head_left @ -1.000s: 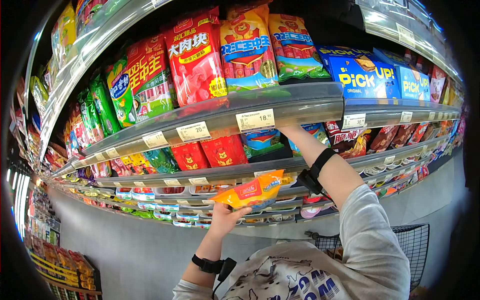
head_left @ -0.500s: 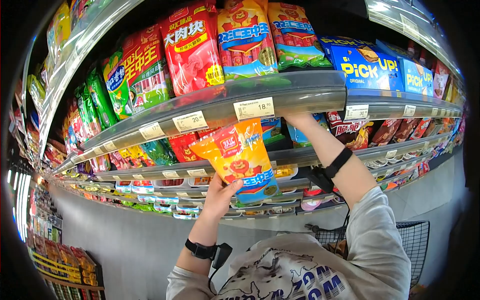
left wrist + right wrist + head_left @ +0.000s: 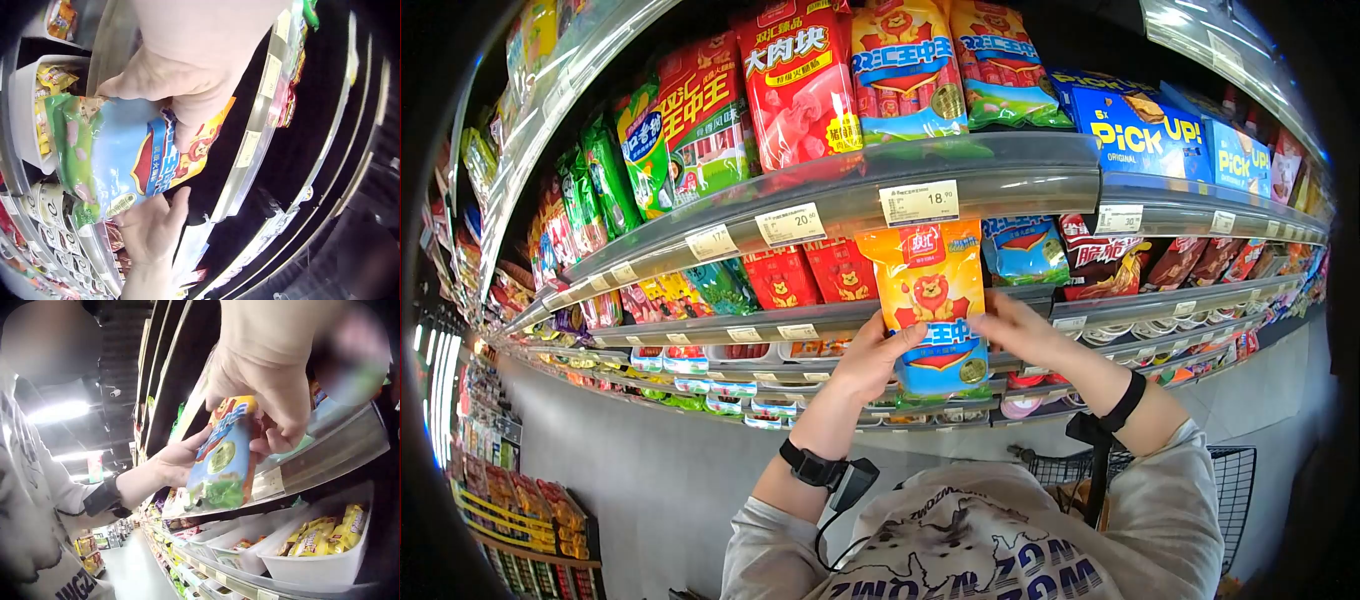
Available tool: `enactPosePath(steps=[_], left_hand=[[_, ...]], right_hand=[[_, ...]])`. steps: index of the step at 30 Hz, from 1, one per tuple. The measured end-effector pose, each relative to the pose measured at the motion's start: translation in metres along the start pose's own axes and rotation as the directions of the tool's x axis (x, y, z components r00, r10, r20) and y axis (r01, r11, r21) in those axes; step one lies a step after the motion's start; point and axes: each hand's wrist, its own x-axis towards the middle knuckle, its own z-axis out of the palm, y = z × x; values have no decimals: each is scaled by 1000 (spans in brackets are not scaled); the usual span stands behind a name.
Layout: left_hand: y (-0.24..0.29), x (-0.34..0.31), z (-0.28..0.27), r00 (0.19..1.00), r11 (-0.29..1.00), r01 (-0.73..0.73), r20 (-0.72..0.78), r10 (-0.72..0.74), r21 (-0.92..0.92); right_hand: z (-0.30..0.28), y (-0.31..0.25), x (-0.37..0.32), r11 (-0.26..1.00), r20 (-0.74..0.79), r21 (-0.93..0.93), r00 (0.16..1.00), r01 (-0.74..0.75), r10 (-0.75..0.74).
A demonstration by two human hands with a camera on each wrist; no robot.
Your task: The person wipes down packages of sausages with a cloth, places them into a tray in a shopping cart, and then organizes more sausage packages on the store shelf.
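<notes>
An orange and blue bag of sausages (image 3: pixel 932 290) with a lion on its front stands upright before the shelf in the head view. My left hand (image 3: pixel 868 362) grips its left side, the thumb across the front and the fingers hidden behind. At the opposite edge is my right hand (image 3: pixel 1022 330), its thumb by the printed front. The right wrist view shows bent fingers (image 3: pixel 273 442) against the back of the bag (image 3: pixel 215 465). In the left wrist view the bag (image 3: pixel 119 150) lies between both hands, with the right hand (image 3: pixel 150 234) at its lower edge.
Similar sausage bags (image 3: pixel 902 75) fill the shelf above, beside blue biscuit boxes (image 3: pixel 1135 130). A shelf edge with price tags (image 3: pixel 920 203) runs just above the held bag. White bins (image 3: pixel 319 565) of small packets sit lower. A wire cart (image 3: pixel 1230 500) stands at right.
The left hand has raised the bag from nearly flat to upright and moved it right. My right hand has come out from under the shelf edge to the bag's right side.
</notes>
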Motion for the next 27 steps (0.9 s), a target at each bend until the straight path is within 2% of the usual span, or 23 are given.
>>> enactPosePath(steps=[1, 3, 5, 7, 8, 9, 10, 11, 12, 13, 14, 15, 17, 18, 19, 21, 23, 25, 26, 27], left_hand=[[2, 4, 0, 1000, 1000, 4, -2, -4, -2], [10, 10, 3, 1000, 1000, -5, -5, 5, 5], [18, 16, 6, 992, 995, -97, -80, 96, 3], [26, 17, 9, 985, 991, -135, -104, 134, 4], [27, 17, 11, 962, 972, -220, -146, 229, 80], [28, 17, 12, 929, 941, -298, -181, 324, 159], [28, 16, 9, 914, 913, -318, -173, 367, 256], [27, 14, 8, 912, 911, -321, -174, 372, 260], [25, 13, 7, 881, 829, -298, -199, 430, 473], [22, 11, 5, 846, 708, -246, -209, 490, 661], [13, 13, -1, 822, 688, -301, -186, 539, 660], [11, 12, -2, 821, 686, -303, -184, 541, 662], [9, 11, -2, 810, 493, -324, -32, 585, 808], [9, 11, 2, 780, 412, -349, 17, 626, 842], [7, 11, 4, 779, 411, -350, 18, 626, 842], [3, 12, 9, 739, 165, -355, 169, 652, 920], [-1, 10, 14, 755, 213, -357, 147, 639, 909], [-6, 9, 15, 795, 171, -297, 144, 589, 939], [-9, 10, 14, 792, 172, -299, 143, 594, 938], [-12, 10, 11, 793, 112, -280, 164, 587, 953]], right_hand=[[1, 3, 1, 1000, -3, -4, 1000, 5, -5], [3, 8, 5, 931, 9, -254, 963, 262, -268], [-7, 4, 17, 941, 25, -197, 961, 275, -276], [-11, -11, 21, 992, -43, 48, 992, 120, -118], [-12, -17, 24, 980, -70, 112, 985, 164, -157], [-14, -21, 30, 979, -101, 97, 980, 179, -170], [-17, -23, 35, 980, -126, 61, 975, 190, -181], [-20, -24, 41, 979, -151, 26, 969, 201, -195], [-23, -21, 50, 978, -150, 26, 968, 206, -200], [-25, -13, 60, 949, -177, -8, 934, 314, -310], [-28, -8, 69, 908, -200, -47, 887, 416, -417], [-30, -6, 75, 907, -201, -46, 885, 419, -420], [-35, -5, 83, 914, -142, -142, 906, 380, -398], [-36, -4, 87, 922, -156, -165, 914, 350, -375], [-37, 0, 92, 922, -156, -166, 913, 351, -376], [-36, 3, 99, 832, -190, -364, 841, 419, -507], [-37, 2, 94, 845, -175, -378, 868, 378, -466], [-34, -1, 84, 856, -163, -393, 891, 336, -424], [-32, 0, 78, 818, -178, -486, 882, 307, -436], [-30, 0, 74, 771, -187, -575, 873, 275, -451]])
